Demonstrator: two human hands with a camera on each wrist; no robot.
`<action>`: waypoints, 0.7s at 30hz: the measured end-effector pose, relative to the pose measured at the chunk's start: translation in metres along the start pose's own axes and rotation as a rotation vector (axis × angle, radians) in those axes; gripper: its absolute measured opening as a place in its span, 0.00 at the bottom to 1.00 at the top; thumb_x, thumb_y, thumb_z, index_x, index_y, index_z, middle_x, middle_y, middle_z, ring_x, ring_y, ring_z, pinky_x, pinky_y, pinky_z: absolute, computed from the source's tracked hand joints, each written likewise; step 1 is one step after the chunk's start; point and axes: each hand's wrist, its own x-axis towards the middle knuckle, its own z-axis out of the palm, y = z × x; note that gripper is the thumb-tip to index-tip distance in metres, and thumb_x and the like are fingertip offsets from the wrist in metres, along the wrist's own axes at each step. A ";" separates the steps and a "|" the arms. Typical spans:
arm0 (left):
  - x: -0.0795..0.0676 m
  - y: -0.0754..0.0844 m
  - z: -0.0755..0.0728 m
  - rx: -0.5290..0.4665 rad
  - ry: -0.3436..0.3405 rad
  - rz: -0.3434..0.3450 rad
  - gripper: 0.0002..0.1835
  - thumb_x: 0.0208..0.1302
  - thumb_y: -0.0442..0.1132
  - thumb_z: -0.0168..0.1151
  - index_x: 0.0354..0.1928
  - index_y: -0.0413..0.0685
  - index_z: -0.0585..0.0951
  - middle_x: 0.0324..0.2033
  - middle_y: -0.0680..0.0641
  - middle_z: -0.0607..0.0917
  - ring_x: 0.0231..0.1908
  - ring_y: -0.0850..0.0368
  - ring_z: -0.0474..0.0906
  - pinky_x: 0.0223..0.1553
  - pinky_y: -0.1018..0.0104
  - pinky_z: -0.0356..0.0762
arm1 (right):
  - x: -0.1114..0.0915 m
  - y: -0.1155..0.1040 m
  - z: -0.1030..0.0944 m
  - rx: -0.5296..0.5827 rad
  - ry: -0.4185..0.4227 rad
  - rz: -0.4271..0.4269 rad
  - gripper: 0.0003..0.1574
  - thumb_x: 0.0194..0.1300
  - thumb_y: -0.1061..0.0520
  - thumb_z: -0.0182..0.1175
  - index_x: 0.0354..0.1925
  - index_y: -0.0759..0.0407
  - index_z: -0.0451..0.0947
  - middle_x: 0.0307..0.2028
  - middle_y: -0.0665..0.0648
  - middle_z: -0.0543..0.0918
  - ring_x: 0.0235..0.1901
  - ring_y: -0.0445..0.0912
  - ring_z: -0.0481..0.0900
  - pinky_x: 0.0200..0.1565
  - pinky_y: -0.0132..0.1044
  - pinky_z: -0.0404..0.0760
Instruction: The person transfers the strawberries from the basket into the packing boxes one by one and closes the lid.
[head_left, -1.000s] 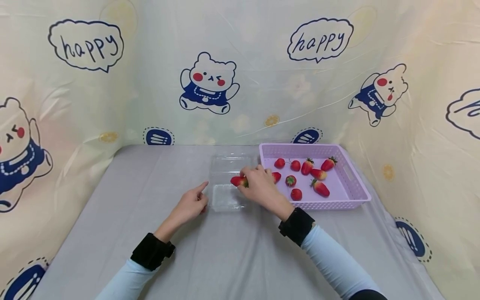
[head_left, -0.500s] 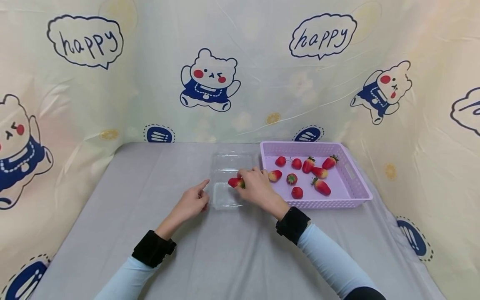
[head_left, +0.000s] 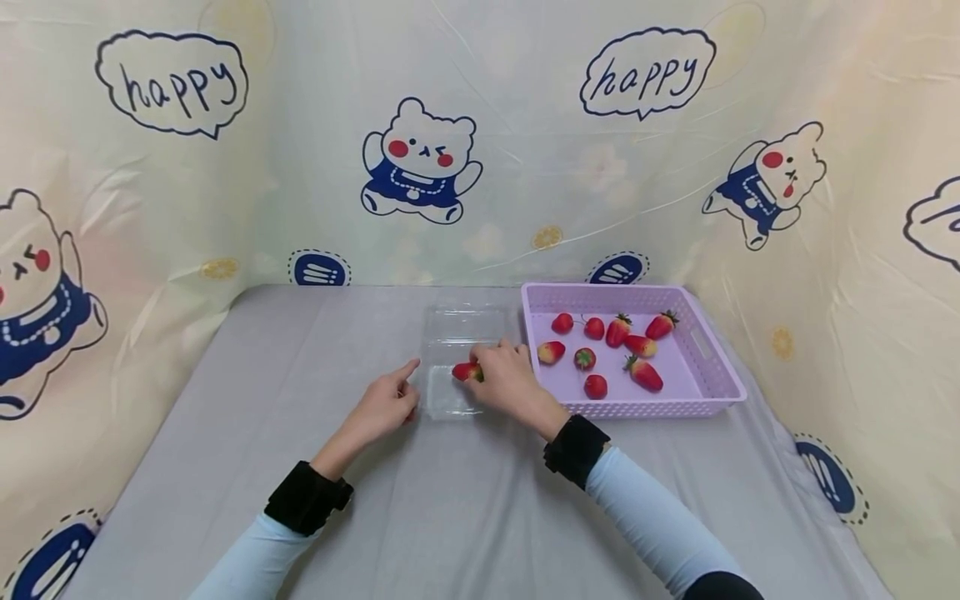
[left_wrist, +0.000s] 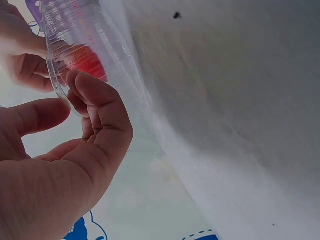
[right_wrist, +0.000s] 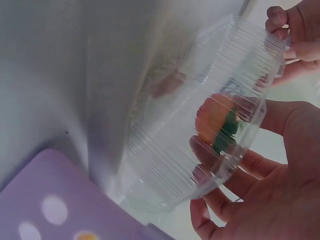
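Observation:
My right hand (head_left: 510,382) pinches a red strawberry (head_left: 463,372) by its leafy end, over the near half of an open clear plastic container (head_left: 450,404). Through the container's ribbed wall in the right wrist view, the strawberry (right_wrist: 212,120) and fingertips show inside it; whether the berry touches the bottom I cannot tell. At the container's left edge is my left hand (head_left: 386,402), index finger extended. In the left wrist view, thumb and curled fingers of the left hand (left_wrist: 95,130) pinch the container's rim (left_wrist: 52,70).
A lilac plastic basket (head_left: 712,408) stands right of the container, close beside it. Several strawberries (head_left: 643,373) lie spread over its floor. Grey cloth (head_left: 247,400) covers the table, and a printed curtain (head_left: 525,167) hangs behind and at the sides.
My right hand has moved a little left and down with the strawberry, farther over the container's near half. A strawberry in the basket, partly covered before, now shows fully. The left hand stays put.

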 end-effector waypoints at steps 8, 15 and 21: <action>-0.001 0.001 0.001 -0.009 0.000 0.006 0.36 0.70 0.31 0.50 0.79 0.32 0.61 0.21 0.48 0.80 0.20 0.56 0.71 0.26 0.64 0.70 | 0.003 0.002 0.009 -0.020 -0.020 0.011 0.19 0.68 0.47 0.72 0.50 0.55 0.83 0.37 0.53 0.83 0.45 0.51 0.72 0.51 0.49 0.67; 0.001 0.001 0.001 -0.005 0.002 0.007 0.36 0.70 0.31 0.49 0.80 0.33 0.60 0.20 0.48 0.80 0.20 0.57 0.71 0.27 0.64 0.69 | 0.005 0.003 0.013 -0.044 -0.026 0.017 0.19 0.69 0.47 0.71 0.50 0.55 0.82 0.33 0.51 0.81 0.44 0.51 0.72 0.52 0.49 0.66; 0.001 0.000 0.001 -0.009 0.003 0.009 0.36 0.70 0.31 0.50 0.80 0.33 0.61 0.20 0.49 0.80 0.20 0.57 0.71 0.27 0.64 0.70 | 0.005 0.002 0.015 -0.031 -0.031 0.009 0.19 0.69 0.47 0.71 0.51 0.56 0.82 0.33 0.52 0.81 0.43 0.52 0.72 0.51 0.49 0.66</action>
